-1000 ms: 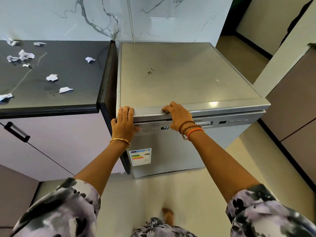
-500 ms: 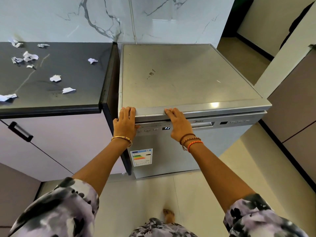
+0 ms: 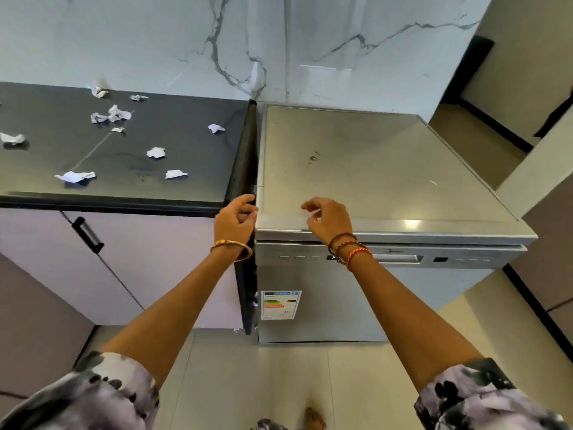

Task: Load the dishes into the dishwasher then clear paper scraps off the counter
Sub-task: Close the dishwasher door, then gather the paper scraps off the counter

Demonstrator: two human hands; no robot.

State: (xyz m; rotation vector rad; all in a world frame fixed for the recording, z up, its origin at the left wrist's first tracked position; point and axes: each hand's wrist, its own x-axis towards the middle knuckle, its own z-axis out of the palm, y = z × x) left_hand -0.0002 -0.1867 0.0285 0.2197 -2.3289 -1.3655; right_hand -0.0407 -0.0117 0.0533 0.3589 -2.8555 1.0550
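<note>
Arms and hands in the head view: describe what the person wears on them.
The left hand has a gold bangle at the wrist. The right hand has several thin cord bracelets, brown, beaded and orange-red. Both forearms are bare; the sleeves end near the elbows, pale lilac-grey with black blotchy print.

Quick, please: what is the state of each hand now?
Left hand: fingers loosely curled, holding nothing.
Right hand: fingers loosely curled, holding nothing.

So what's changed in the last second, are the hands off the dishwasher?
Both hands have lifted off the dishwasher's front top edge: the left hand and right hand now hover loosely curled, holding nothing. The door stays closed, and the paper scraps lie unmoved on the counter.
</note>
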